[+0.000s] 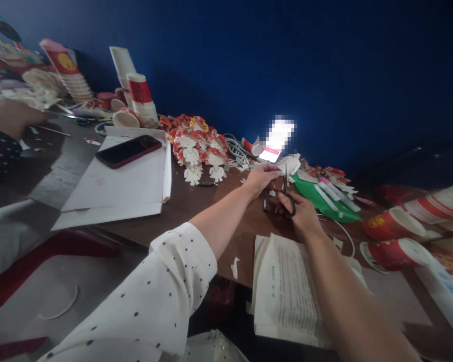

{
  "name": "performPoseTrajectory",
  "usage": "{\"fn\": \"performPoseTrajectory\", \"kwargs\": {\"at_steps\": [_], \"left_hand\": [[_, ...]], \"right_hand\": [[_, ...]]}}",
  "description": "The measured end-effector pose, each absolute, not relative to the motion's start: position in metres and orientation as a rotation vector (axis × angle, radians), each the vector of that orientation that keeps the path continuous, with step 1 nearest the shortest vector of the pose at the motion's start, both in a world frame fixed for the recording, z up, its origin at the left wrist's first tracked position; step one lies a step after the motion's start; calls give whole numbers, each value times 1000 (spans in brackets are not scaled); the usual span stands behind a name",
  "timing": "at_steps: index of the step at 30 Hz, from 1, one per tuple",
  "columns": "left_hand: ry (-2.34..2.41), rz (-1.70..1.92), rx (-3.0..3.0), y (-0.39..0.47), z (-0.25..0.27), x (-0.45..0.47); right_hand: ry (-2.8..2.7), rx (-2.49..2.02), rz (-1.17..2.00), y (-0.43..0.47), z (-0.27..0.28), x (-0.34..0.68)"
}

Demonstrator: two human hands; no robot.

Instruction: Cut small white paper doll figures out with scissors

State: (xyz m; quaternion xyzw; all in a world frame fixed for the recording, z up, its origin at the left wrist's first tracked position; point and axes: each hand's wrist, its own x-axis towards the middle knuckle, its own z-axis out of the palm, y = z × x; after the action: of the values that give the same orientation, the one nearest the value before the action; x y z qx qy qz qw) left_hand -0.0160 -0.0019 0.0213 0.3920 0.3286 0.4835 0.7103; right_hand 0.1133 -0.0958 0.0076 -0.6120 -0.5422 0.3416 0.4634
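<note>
My right hand (304, 213) is closed on a pair of scissors (291, 203) with dark handles, the blades pointing up and away from me. Just to its left, my left hand (262, 179) is closed in a pinch close to the blades. What those fingers hold is too small to make out. White crumpled paper (290, 163) shows right behind the fingertips. A dark pen-like object (265, 200) stands out below my left hand. Several paper doll cutouts (192, 153) with red and yellow decorated hair are heaped left of my hands.
A lit phone (270, 153) leans by the blue wall. Another phone (128, 151) rests on a white folder (113, 188). Printed paper (287, 286) lies near the front edge. Markers (337, 193), paper cups (396, 254) and stacked cups (141, 98) stand around. Another person's hand (13, 115) is at left.
</note>
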Motion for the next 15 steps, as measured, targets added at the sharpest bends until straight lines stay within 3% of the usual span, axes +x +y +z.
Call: {"fn": "performPoseTrajectory", "kwargs": {"at_steps": [15], "left_hand": [[740, 1080, 897, 3, 15, -13]], "right_hand": [[-1404, -1537, 768, -94, 5, 118]]}}
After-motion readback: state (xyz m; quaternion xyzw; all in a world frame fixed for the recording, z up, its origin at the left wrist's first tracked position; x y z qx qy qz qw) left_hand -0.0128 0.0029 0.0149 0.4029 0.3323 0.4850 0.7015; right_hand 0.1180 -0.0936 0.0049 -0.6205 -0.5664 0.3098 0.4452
